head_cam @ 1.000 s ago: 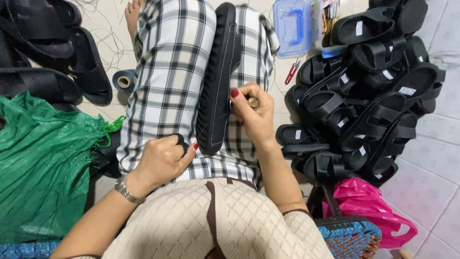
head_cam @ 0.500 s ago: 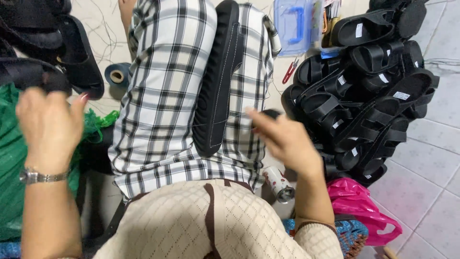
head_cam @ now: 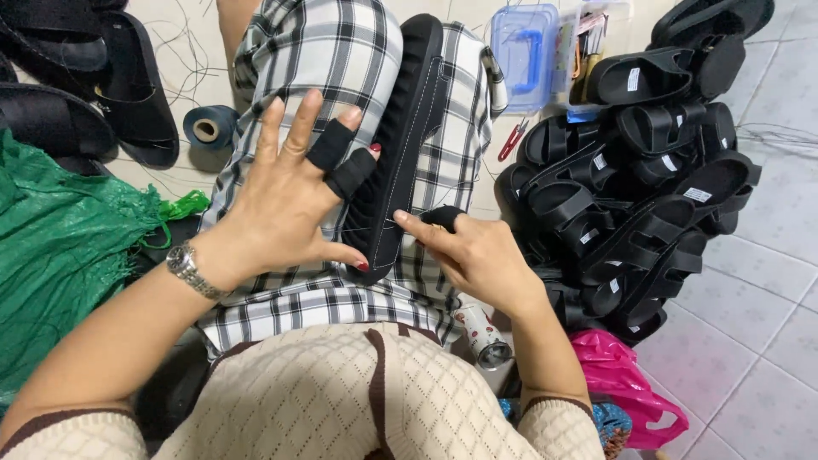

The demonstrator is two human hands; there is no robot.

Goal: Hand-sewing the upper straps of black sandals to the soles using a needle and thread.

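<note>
Head view: sole [head_cam: 400, 145] lies lengthwise on my lap, toe away. Left hand [head_cam: 285, 200] spread flat, thumb at its near end; right hand [head_cam: 477, 251] pinches thread beside it.

A long black sandal sole [head_cam: 400, 136] lies lengthwise in the dip between the checked trouser legs [head_cam: 315, 77], its near end toward the body and its far end pointing away. It is thick and ribbed, with a line of pale stitching running along its edge. A thin thread crosses its near end, close to where the trouser legs meet the sweater.
</note>
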